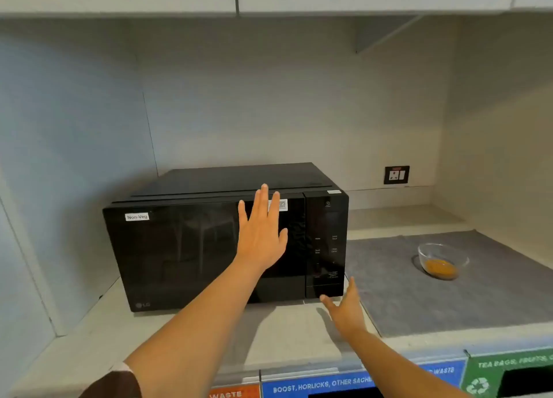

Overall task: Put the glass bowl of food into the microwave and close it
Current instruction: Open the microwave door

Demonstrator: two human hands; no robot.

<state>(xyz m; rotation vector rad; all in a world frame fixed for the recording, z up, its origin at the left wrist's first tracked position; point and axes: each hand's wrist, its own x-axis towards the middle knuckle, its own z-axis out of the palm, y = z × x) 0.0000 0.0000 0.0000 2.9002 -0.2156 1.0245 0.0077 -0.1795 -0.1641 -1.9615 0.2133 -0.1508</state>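
Note:
A black microwave with a "Non-Veg" label stands on the counter with its door shut. My left hand lies flat and open against the right part of the door, fingers up. My right hand is open below the control panel, fingertips near the panel's bottom button. A glass bowl with orange food sits on a grey mat to the right of the microwave, apart from both hands.
A wall socket is on the back wall behind the mat. Cabinets hang overhead and walls close in on the left and right. Labelled waste bins run along the counter's front edge.

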